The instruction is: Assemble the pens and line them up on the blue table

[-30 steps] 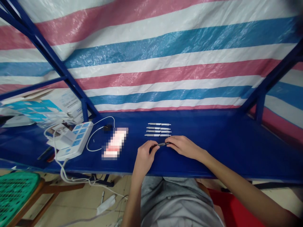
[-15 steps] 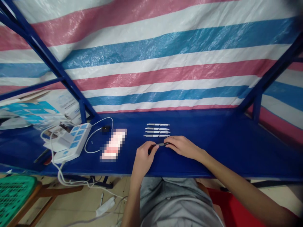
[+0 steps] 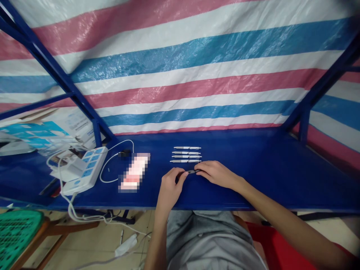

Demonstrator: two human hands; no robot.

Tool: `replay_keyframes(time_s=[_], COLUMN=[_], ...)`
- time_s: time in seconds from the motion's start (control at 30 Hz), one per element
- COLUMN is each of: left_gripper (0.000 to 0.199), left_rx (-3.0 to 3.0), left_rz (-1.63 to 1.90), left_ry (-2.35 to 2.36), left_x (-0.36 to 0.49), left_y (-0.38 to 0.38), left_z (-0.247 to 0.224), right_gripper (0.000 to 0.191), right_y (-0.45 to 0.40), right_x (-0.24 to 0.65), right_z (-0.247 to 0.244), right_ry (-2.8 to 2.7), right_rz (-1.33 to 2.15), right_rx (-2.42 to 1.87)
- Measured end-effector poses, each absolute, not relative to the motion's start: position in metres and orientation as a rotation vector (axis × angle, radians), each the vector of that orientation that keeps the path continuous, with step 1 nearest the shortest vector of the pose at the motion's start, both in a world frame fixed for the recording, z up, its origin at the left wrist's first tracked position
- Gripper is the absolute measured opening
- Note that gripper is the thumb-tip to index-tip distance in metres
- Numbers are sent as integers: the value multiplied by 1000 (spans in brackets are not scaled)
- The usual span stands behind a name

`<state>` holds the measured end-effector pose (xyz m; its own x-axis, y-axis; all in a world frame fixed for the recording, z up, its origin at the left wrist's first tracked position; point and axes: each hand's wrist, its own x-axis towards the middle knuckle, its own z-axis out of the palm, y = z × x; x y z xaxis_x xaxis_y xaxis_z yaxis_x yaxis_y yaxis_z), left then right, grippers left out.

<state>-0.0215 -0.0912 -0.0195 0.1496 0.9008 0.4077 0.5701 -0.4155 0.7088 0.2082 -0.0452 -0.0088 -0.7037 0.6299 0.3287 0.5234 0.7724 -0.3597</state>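
Between my two hands lies a dark pen (image 3: 191, 171), held crosswise near the front of the blue table (image 3: 247, 157). My left hand (image 3: 171, 185) pinches its left end between thumb and fingers. At the other end, my right hand (image 3: 215, 173) is closed with thumb and fingertips on the pen. Only a short grey and black middle section shows; the fingers hide the rest. Just beyond my hands, several white-and-grey pens (image 3: 186, 154) lie side by side in a stack of parallel rows, and my right fingertips come close to the nearest one.
To the left are a blurred-out flat object (image 3: 134, 172), a black plug (image 3: 124, 153) with a white cable, and a white power strip (image 3: 89, 168). Boxes and papers (image 3: 42, 131) pile up behind it. A striped sheet (image 3: 197, 75) hangs at the back between blue metal posts.
My left thumb has shifted slightly to the right along the pen, so less of its grey section shows. My right hand stays nearly still, and the row of pens is unchanged.
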Motion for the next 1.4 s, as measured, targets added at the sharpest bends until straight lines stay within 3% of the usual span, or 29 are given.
replay_keyframes(time_s=[0.47, 0.7, 0.97, 1.2, 1.4], left_gripper=[6, 7, 21, 7, 11], left_rx=[2008, 2008, 2032, 2026, 1994], left_rz=[1187, 1207, 1092, 1163, 1205], left_ry=[1399, 1409, 1401, 1364, 1391], left_x=[-23, -23, -22, -22, -22], left_y=[-90, -91, -90, -90, -91], left_z=[-23, -23, -21, -23, -22], right_gripper=[20, 20, 19, 21, 24], right_y=[-45, -45, -47, -48, -46], right_x=[208, 207, 207, 207, 208], right_z=[-9, -10, -8, -5, -9], right_ry=[-2532, -2535, -2546, -2591, -2572], right_rz=[332, 329, 312, 305, 284], right_rx=[-878, -876, -874, -898, -896])
